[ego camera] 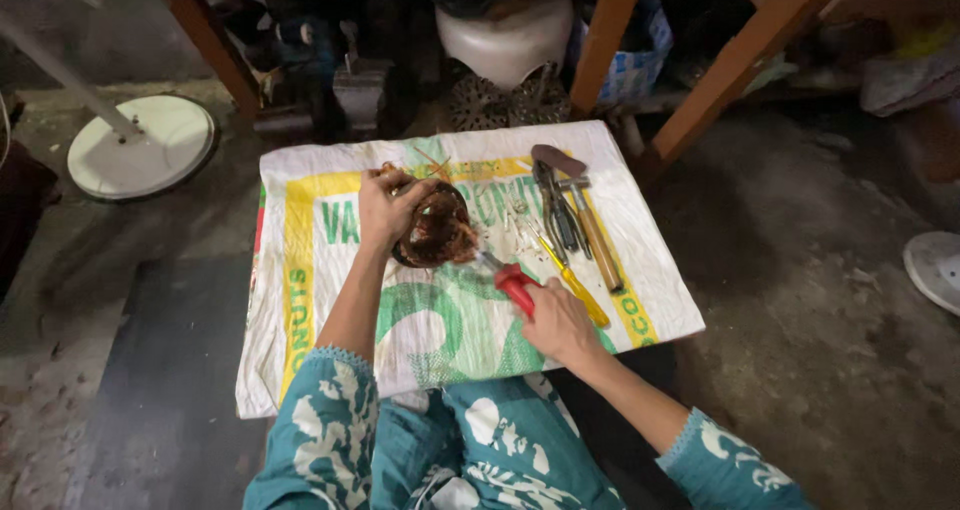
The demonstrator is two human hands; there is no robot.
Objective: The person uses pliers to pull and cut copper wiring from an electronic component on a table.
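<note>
- Left hand [388, 208] clasped over the rim of a round copper-wound stator [435, 228], holding it tilted on a white woven sack [340, 300]
- Right hand [558, 320] closed around red tool handles [516, 286]; metal tip touching the stator's lower edge
- Just right: yellow screwdriver [575, 282], pliers [556, 205], hammer [585, 215] lying on the sack
- Beyond: white fan base [150, 148] on the concrete floor [800, 300]; wooden legs [735, 65] behind

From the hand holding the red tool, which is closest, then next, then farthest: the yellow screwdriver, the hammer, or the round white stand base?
From the right hand:
1. Yellow screwdriver, lying on the sack just beside the hand.
2. Hammer, farther up the sack on its right side.
3. Round white stand base, far off on the floor at upper left.
</note>
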